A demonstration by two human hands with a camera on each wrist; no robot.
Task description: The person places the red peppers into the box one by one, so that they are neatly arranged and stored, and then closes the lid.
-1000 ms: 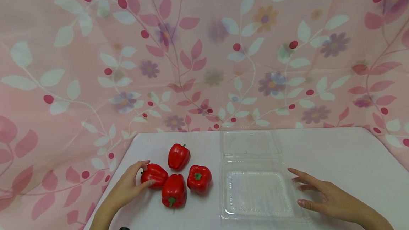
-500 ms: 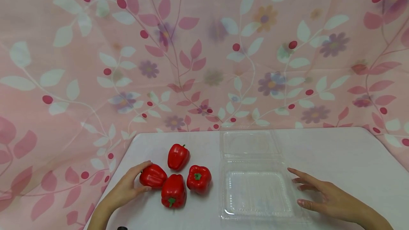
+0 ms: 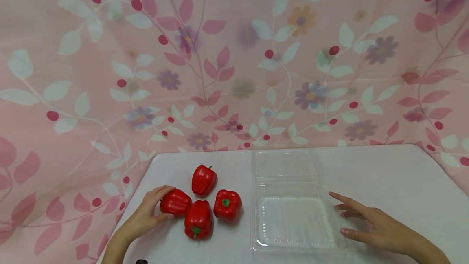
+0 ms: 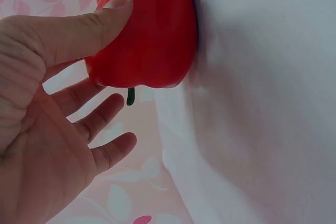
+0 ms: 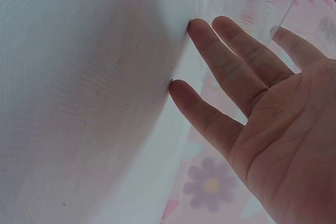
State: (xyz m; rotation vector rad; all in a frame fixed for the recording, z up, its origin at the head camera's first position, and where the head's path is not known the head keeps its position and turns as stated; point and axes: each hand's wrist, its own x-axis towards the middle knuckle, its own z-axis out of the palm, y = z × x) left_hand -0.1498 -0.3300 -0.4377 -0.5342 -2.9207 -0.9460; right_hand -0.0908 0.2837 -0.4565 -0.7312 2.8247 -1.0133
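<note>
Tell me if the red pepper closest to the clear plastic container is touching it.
Apart: the head view shows a narrow strip of white tabletop between the pepper and the container's edge.

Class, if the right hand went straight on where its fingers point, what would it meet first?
The right hand would likely meet the clear container first, at its right edge; depth is unclear.

In the head view, the left hand (image 3: 146,212) between seven and eight o'clock and the right hand (image 3: 373,227) around four are bare, as are the forearms (image 3: 119,244); the right palm (image 5: 294,124) shows creases.
</note>
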